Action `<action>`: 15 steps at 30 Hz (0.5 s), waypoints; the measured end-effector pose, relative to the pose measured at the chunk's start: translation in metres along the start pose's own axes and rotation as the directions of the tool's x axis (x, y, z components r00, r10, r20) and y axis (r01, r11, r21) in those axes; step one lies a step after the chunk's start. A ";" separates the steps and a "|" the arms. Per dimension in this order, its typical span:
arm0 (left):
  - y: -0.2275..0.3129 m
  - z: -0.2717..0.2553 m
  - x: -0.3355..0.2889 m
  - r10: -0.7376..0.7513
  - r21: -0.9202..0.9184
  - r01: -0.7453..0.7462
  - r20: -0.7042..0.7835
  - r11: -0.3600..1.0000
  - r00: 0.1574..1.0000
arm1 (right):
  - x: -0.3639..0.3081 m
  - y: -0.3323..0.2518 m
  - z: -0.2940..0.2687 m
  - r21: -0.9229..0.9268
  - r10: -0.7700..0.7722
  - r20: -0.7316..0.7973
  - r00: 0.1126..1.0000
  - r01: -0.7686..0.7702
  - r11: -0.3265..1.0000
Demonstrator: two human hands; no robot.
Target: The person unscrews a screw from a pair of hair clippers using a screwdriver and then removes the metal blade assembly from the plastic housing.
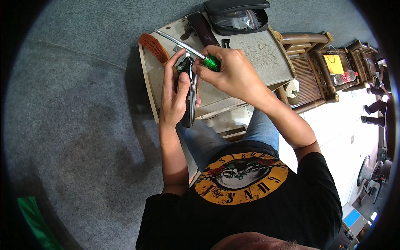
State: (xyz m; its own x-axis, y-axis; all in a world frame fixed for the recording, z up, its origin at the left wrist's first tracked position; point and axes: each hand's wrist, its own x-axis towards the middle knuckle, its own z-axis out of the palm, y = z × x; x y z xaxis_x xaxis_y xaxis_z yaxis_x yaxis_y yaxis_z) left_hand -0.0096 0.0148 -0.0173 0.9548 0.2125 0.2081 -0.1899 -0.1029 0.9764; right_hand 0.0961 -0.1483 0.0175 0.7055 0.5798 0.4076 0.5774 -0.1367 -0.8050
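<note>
My left hand (175,91) is wrapped round a long black hair clipper (191,104) with a silver edge, held upright over the near side of a small table. Small metal and green parts show at its upper end; the fingers hide much of the rest. A screwdriver (179,41) with a green handle is gripped in my right hand (233,71), its metal shaft slanting up and to the left. The thumb and index finger of that hand reach close to the clipper's upper end. Whether they pinch a small part there I cannot tell.
On the worn pale table (254,54) lie an orange-brown brush (153,48), a dark brown clipper housing (203,29) and a small black piece (226,43). An open black case (237,18) holds a plastic bag. Bamboo chairs (306,79) with a bottle (346,77) stand right.
</note>
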 end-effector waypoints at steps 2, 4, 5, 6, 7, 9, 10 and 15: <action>0.002 0.002 0.000 0.006 0.026 -0.005 -0.017 1.000 1.000 | -0.003 -0.003 0.002 -0.091 -0.028 -0.024 0.999 0.026 0.996; 0.001 0.000 0.000 0.004 0.026 -0.004 -0.004 1.000 1.000 | -0.006 -0.008 0.003 -0.144 -0.049 -0.031 0.998 0.044 0.989; 0.001 0.000 0.000 0.003 0.028 -0.004 0.003 1.000 1.000 | -0.007 -0.011 0.003 -0.151 -0.056 -0.026 0.998 0.051 0.987; 0.002 0.001 0.000 0.010 0.015 -0.010 0.001 1.000 1.000 | -0.008 -0.013 0.003 -0.158 -0.062 -0.022 0.998 0.057 0.986; 0.004 0.002 0.001 0.018 0.002 -0.018 -0.003 1.000 1.000 | -0.007 -0.011 0.004 -0.118 -0.068 -0.024 0.997 0.065 0.991; 0.005 0.003 0.001 0.031 0.001 -0.031 -0.003 1.000 1.000 | -0.005 -0.003 0.006 -0.037 -0.082 -0.029 0.996 0.081 0.996; 0.003 0.002 0.000 0.036 0.013 -0.036 -0.001 0.999 0.999 | -0.004 -0.001 0.005 -0.015 -0.059 -0.013 0.998 0.059 0.998; 0.003 0.003 0.000 0.029 0.043 -0.029 -0.009 0.999 1.000 | -0.003 0.000 0.005 0.004 -0.011 -0.014 1.000 0.011 1.000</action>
State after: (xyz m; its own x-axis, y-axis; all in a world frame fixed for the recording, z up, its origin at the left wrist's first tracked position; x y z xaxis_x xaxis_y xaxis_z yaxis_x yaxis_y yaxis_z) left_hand -0.0095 0.0113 -0.0143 0.9467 0.2179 0.2371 -0.2074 -0.1506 0.9666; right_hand 0.0923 -0.1461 0.0146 0.7051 0.5699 0.4220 0.5829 -0.1269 -0.8025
